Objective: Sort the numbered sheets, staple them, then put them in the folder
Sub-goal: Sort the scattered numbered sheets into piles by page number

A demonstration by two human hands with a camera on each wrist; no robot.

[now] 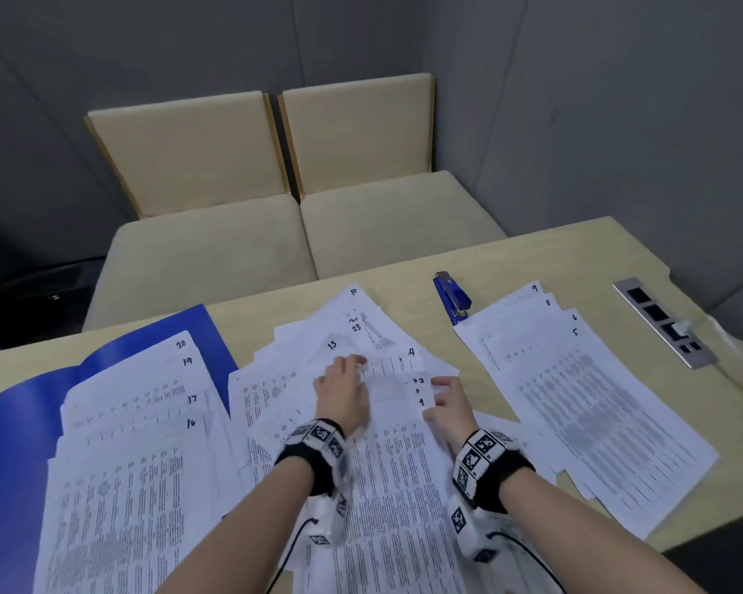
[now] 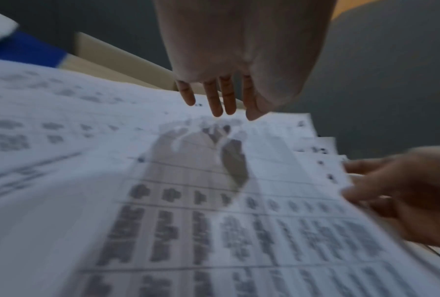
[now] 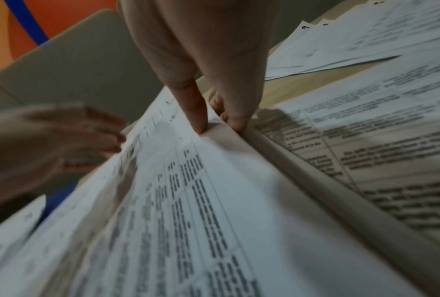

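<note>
Numbered white sheets lie in three spreads on the wooden table. A middle heap shows numbers such as 10, 23, 13 and 4. My left hand hovers over this heap with straight fingers, just above the paper. My right hand pinches the right edge of a few lifted sheets between thumb and fingers. A left pile marked 20, 19, 17, 16 lies on the open blue folder. A right pile shows 9, 8, 6, 5. The blue stapler lies between the middle and right piles.
Two beige chairs stand past the table's far edge. A metal socket strip is set into the table at the far right, with a cable running from it. Grey walls close the corner behind.
</note>
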